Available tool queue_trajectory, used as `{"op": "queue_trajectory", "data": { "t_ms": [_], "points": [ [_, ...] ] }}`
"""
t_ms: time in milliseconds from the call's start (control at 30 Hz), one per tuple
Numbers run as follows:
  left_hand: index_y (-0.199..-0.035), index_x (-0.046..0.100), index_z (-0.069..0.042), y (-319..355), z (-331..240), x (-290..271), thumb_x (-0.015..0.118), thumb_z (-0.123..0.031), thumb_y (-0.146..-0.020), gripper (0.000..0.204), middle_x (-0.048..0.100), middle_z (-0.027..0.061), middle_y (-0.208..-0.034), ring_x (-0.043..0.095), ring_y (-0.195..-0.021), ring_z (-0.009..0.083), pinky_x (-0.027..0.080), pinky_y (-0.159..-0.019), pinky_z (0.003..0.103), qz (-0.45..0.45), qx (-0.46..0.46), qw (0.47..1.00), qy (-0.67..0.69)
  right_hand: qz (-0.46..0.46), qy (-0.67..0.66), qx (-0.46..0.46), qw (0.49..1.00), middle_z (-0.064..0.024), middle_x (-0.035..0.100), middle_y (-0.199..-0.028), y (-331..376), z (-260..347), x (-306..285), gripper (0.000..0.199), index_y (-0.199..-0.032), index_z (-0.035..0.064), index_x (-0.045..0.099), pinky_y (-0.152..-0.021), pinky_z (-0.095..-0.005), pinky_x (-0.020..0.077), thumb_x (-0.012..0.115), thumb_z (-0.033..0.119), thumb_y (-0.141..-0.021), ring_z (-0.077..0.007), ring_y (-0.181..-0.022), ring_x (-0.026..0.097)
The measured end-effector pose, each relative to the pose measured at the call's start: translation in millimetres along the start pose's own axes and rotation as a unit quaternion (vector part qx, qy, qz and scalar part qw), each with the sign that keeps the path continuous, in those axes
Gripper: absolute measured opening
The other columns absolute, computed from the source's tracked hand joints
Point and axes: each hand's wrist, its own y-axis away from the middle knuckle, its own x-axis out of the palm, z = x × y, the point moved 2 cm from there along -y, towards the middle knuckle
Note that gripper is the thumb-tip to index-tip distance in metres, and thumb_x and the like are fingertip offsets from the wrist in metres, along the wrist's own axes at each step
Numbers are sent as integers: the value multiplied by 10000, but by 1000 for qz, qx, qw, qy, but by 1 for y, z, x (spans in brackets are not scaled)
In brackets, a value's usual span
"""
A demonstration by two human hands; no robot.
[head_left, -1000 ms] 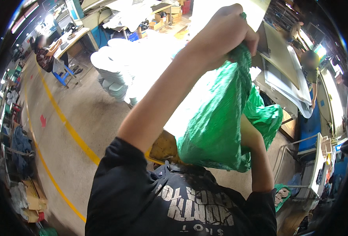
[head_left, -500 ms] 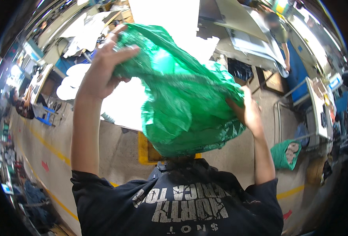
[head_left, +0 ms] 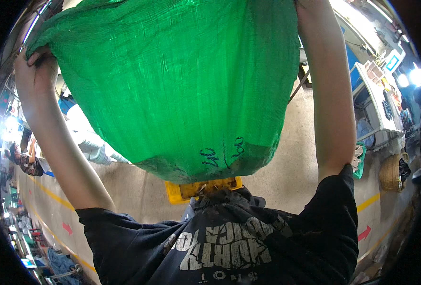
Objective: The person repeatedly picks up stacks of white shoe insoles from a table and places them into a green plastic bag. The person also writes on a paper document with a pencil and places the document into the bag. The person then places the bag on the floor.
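So, nearest to the camera is a black T-shirt [head_left: 224,242] with cracked pale lettering, arms raised out of both sleeves. Big green plastic bag [head_left: 182,85] is stretched out wide in front of the chest, filling the upper middle, with dark handwritten marks near its bottom edge. Left hand [head_left: 40,66] has its fingers curled over the bag's upper left corner, pinching the plastic. Right forearm [head_left: 334,95] runs up along the bag's other side, but the right hand is lost at the top edge, so I honestly can't tell how it's gripping.

Just past the bag's bottom edge there's a yellow crate [head_left: 176,192] on the concrete floor [head_left: 293,190]; can't say if they touch. Further out, pale stacked pieces [head_left: 96,147] sit beyond the left forearm, and over right there's a woven basket [head_left: 389,172] near a white-topped table [head_left: 386,107]. Way off left, a person in a patterned top [head_left: 30,164].
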Motion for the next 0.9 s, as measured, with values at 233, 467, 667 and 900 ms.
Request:
{"op": "queue_trajectory", "data": {
  "t_ms": [233,467,667,900],
  "points": [
    [-1373,565,37,10,22,-17,606,-69,-971,419,638,163,-1163,550,-777,99,504,-582,228,36,-168,970,-171,22,28,-5,999,-128,704,-924,9,-31,-12,162,-1032,9,687,-727,-358,575,700,25,-871,-234,-781,692],
    [-1451,601,-104,41,21,58,506,-367,-1080,465,608,102,-1456,581,-1306,219,383,-1168,372,175,165,408,-881,9,445,-432,785,-189,724,-987,39,9,30,249,-1096,-36,701,-840,-424,567,705,94,-884,-305,-948,701],
    [-1414,582,-65,67,151,48,541,-269,-1012,452,607,151,-1398,574,-1269,279,420,-1079,390,328,-71,577,-744,265,516,-395,712,-271,667,-1083,79,43,10,356,-1108,-89,623,-799,-480,588,710,178,-889,-335,-1013,687],
    [-1006,773,-92,141,248,17,721,-296,-790,302,758,195,-978,739,-888,357,580,-791,450,569,-236,399,-679,36,157,-284,945,-174,570,-1345,123,5,-115,582,-1322,18,568,-951,-467,543,745,404,-924,-342,-1190,581]
  ]
}}
